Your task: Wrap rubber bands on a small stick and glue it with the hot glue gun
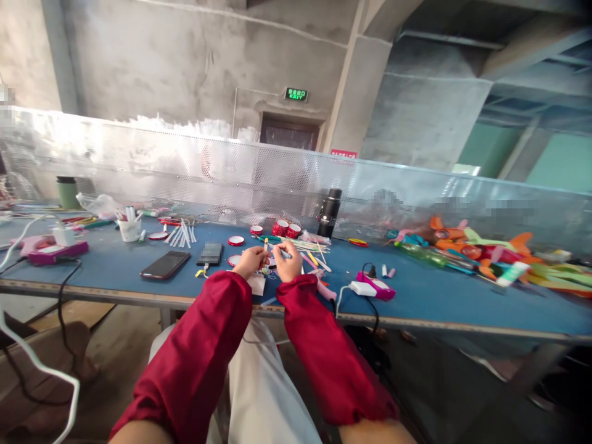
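Both my arms wear dark red sleeves and reach out to the near edge of a blue work table (115,265). My left hand (250,259) is closed, pinching a thin pale stick that points upward with a yellow tip. My right hand (288,259) is closed too, gripping a thin light-blue stick (280,251) that crosses toward the left hand. The two hands almost touch. Under them lie a white scrap (257,285) and small colourful bits.
A dark phone (165,265), a black block (210,253), red tape rolls (287,229), loose sticks (182,234), a white cup (129,229), a black flask (329,213) and pink glue guns (377,287) lie around. Bright foam toys (467,250) pile at right. A perforated metal screen (277,179) backs the table.
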Demonstrator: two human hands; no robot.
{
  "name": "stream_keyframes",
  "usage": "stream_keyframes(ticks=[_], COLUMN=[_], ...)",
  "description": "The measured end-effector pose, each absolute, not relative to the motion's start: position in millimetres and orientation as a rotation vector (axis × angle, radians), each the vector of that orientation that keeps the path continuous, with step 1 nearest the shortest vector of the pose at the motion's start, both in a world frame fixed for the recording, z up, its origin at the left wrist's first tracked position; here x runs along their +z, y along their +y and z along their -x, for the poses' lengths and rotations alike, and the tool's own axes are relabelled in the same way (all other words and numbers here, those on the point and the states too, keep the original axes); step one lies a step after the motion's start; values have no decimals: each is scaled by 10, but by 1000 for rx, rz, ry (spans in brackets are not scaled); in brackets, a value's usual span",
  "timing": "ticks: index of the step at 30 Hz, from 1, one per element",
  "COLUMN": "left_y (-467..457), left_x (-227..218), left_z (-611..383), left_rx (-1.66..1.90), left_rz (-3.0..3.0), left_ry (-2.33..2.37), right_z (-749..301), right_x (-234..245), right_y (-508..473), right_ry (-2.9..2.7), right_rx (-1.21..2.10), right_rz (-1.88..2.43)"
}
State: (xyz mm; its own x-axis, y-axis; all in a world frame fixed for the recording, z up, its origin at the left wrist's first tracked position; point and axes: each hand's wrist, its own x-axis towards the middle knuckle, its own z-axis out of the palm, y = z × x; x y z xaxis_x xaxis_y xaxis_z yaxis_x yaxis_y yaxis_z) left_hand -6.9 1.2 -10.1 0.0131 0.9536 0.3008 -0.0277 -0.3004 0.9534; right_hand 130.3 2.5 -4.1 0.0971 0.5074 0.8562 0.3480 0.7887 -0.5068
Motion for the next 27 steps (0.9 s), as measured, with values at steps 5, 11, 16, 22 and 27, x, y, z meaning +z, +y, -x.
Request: stream_keyframes(ticks=[5,11,16,22,27], left_y=[4,7,4,-11,-29], left_x=[-99,-97,-97,-90,-81], left_z=[71,68,69,62,53], left_rx=[1423,1425,1425,1423,1421], left_rz=[-1402,-1416,-1394,-1387,-1340], left_ry=[1004,1044,1014,1041,999], right_z=[-1295,-1302,-1305,-1303,-1303], right_x=[-35,-43,-50,-52,-60], right_y=[9,21,34,38,45], right_ry=[-1478,-1499,-1517,-1478,-1496], right_rx=[140,114,132,117,139], right_rz=[698,731,695,733,702])
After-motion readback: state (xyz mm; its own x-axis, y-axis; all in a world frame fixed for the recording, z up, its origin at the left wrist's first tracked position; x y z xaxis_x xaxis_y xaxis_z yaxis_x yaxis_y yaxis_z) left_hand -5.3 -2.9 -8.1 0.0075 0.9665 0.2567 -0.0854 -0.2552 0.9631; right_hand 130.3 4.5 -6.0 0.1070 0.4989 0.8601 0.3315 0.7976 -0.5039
